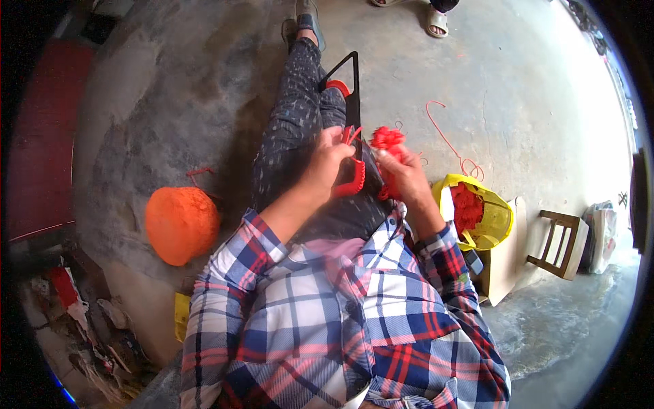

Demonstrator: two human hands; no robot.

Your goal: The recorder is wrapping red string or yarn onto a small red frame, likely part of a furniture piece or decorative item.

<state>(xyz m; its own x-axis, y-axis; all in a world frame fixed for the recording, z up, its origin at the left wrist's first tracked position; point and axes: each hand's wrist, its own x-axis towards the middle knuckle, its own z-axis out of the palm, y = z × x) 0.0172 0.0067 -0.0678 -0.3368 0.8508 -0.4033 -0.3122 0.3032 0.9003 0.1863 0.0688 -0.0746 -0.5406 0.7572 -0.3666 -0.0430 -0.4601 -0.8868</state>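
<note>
My left hand (330, 162) pinches a red cord over my lap. From it a ridged, knotted length of red cord (355, 178) curves down. A little to the right, my right hand (404, 170) is closed on a bunch of red cord (387, 138) that fans out above the fingers, with more red strands below the palm. Under and between the hands, a black frame (355, 102) with a triangular end rests along my legs. A red ring-like piece (337, 86) sits on it near my knees. Fingertip detail is partly blurred.
To the right stands a yellow bucket (503, 221) holding red cord, beside a wooden stool (560, 244). Loose red cord (446, 136) trails on the floor. An orange rounded bundle (178, 227) lies left. Another person's sandalled foot (437, 24) shows at the top.
</note>
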